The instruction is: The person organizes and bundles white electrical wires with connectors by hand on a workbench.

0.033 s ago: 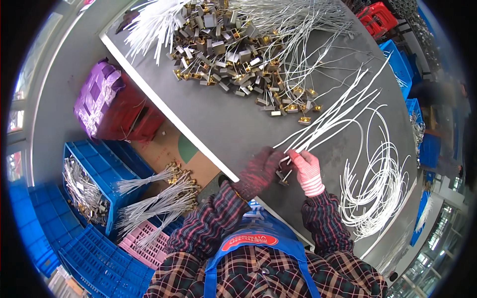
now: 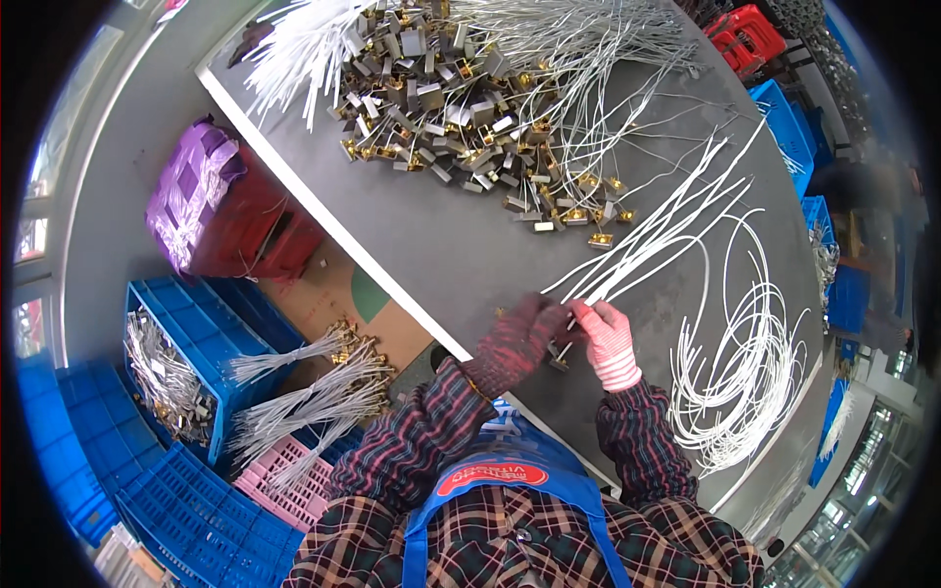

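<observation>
My left hand (image 2: 520,341), in a dark red and black glove, is closed at the table's near edge. Its fingers hide what they hold, though a small brass glint shows beside them. Touching its fingertips is my right hand (image 2: 610,347), in a red and white striped glove, pinching the near ends of several white wires (image 2: 642,253). These fan out over the table away from me. A small dark metal piece (image 2: 560,355) shows just below the fingertips. Straight ahead lies a heap of grey metal blocks with brass fittings (image 2: 461,122), wires attached to some.
The grey table (image 2: 392,211) has a white edge strip (image 2: 333,230). Looped white wires (image 2: 740,392) lie at the right. On the left stand a red box with purple wrapping (image 2: 211,196), blue crates (image 2: 211,500) and a pink crate (image 2: 284,477) under wired parts.
My left hand has shifted slightly to the right, its fingers now meeting my right hand's fingertips. The right hand has barely moved.
</observation>
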`<state>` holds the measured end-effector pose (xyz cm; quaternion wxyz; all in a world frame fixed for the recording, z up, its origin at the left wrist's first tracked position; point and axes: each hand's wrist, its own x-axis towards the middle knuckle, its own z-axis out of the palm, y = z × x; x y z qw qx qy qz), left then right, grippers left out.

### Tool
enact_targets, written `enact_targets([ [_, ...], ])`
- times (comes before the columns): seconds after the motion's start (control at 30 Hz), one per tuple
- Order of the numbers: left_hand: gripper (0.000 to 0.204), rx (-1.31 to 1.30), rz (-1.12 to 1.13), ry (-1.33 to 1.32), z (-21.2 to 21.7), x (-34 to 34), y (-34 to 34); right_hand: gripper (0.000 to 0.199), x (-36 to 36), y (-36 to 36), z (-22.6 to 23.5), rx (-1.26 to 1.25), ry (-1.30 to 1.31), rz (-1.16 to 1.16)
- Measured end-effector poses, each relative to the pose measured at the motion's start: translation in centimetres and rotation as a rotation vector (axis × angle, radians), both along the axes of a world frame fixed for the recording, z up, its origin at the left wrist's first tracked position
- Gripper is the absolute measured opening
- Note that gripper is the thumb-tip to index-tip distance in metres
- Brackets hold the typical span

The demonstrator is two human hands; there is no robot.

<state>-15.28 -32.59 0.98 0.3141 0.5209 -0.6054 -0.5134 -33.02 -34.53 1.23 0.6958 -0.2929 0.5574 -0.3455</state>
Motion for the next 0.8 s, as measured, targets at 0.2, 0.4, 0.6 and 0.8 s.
enact_targets([
  [0.2, 0.048, 0.064, -0.068, -0.286, 0.5, 0.3, -4.1, 0.027, -2.9, -1.8, 0.7, 0.048, 0.314, 0.198],
  [0.4, 0.043, -0.136, 0.105, -0.572, -1.2, 1.8, -11.3, 0.028, -2.1, -2.8, 0.9, 0.018, 0.149, 0.215],
  [0.6, 0.035, -0.135, 0.022, -0.491, -2.7, 3.6, -9.9, 0.033, 1.1, -5.2, -0.3, -0.027, 0.024, 0.068],
  [0.8, 0.028, 0.07, 0.262, -0.213, 0.6, 4.3, -4.1, 0.032, 4.3, -5.9, 0.0, -0.012, 0.009, 0.157],
])
